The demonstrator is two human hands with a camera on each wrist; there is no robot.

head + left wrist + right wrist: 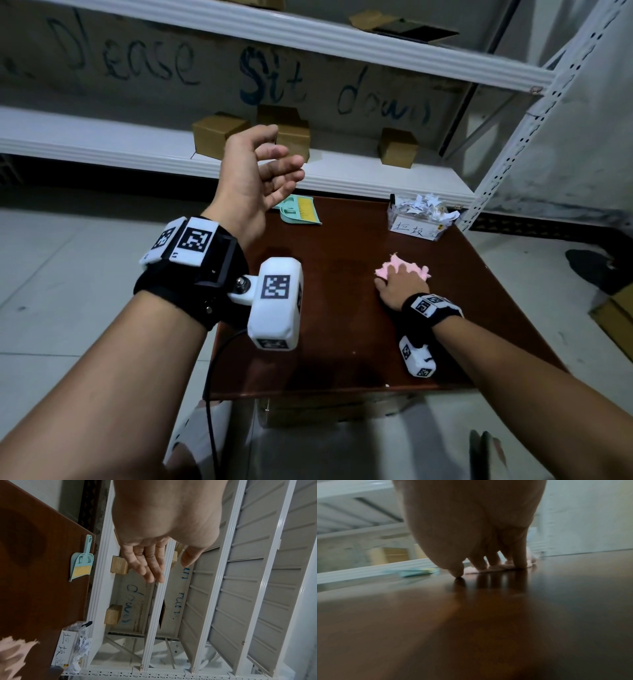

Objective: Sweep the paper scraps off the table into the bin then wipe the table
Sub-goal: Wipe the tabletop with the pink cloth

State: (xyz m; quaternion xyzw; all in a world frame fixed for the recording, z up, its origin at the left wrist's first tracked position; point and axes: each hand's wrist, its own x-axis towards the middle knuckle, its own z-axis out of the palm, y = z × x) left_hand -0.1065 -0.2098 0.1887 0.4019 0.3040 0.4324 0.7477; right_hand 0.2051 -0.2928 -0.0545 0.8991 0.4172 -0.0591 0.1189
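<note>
L hand (pixel 255 171): raised in air over far-left part of desk (pixel 335 329), fingers loosely curved, nothing held.
Dustpan + brush (pixel 299 213): teal set w/ yellow bristles, laid flat at far-left of desk, brush nested in pan; touched by neither hand.
Desk top: dark red-brown, glossy. One tiny pale speck is seen near front edge, too small to be identified.
Cloth (pixel 390 269): pink, crumpled, ragged-edged, laid flat right of centre. It is wider than deep, long axis approx. left-right.
R hand (pixel 402 284): laid on Cloth w/ fingers straight + pressed down. In right wrist view, thumb tip is seen touching bare desk beside it. Cloth is pressed, not pinched.
Bin (pixel 416 229): clear box w/ handwritten label, far-right corner, beyond Cloth; filled w/ white paper scraps (pixel 428 205).
Step (judged): sweeping taken as done; wiping is in hand.
Key relation: Cloth is directly under R hand. Most bare desk lies to its left + toward near edge, so next stroke is prob. to be drawn that way. L hand is well apart, not needed.
Handling (judged): Cloth looks thin + soft, likely to be bunched if pushed edge-first.
</note>
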